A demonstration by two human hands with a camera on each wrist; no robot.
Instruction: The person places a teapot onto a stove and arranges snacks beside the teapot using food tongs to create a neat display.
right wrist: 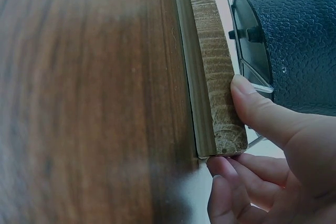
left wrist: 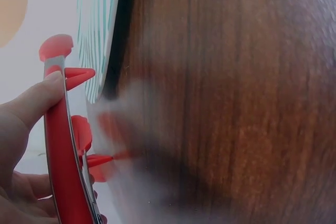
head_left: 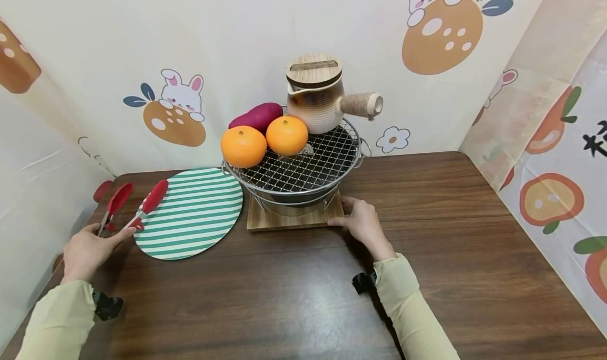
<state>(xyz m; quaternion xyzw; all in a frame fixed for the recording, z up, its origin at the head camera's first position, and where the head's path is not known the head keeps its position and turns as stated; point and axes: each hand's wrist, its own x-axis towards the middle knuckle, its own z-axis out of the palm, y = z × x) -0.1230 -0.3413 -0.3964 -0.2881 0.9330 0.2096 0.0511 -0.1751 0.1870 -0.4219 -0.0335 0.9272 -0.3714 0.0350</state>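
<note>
My left hand [head_left: 86, 253] holds a pair of red-tipped metal tongs [head_left: 154, 196] at the table's left side. Up close in the left wrist view, the thumb lies along one red-covered arm of the tongs [left wrist: 65, 156], with fingers curled behind. The two tong heads are spread apart, one overlapping a striped round placemat [head_left: 194, 217]. My right hand [head_left: 364, 223] grips the front right corner of a wooden board [head_left: 284, 222], thumb on top and fingers against its side. On that board stands a black tabletop stove [right wrist: 299, 40] topped by a round wire grill rack [head_left: 308, 175].
Two oranges [head_left: 244, 147], a purple sweet potato [head_left: 258, 117] and a clay teapot [head_left: 315, 107] with a wooden lid sit on the rack. The teapot's rope-wrapped handle [head_left: 358, 105] sticks out rightward. Patterned walls [head_left: 265, 33] border the brown table [head_left: 246, 307] behind and at both sides.
</note>
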